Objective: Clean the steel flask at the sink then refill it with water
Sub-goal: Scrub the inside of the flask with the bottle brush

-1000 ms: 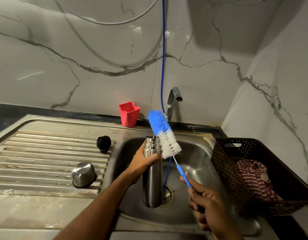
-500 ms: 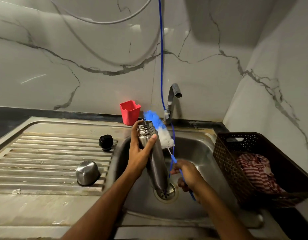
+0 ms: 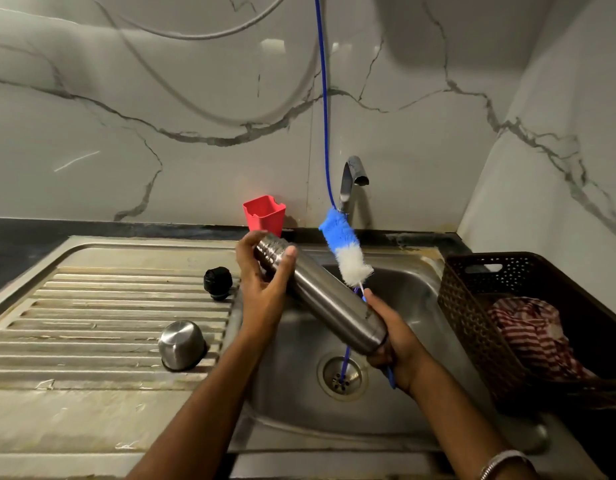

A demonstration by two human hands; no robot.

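Sink (image 3: 413, 299) first: I've got the steel flask (image 3: 320, 299) tilted over the basin, neck up-left. My left hand (image 3: 265, 289) has its fingers curled round the neck; my right hand (image 3: 393, 337) grips the base plus the bottle brush (image 3: 346, 251) handle. Steel cup (image 3: 182, 344) and black stopper (image 3: 217, 282) sit on the drainboard.

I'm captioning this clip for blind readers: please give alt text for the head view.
Two hands tilt a steel flask over a sink: left hand grips its neck, right hand its base plus a blue-white bottle brush.
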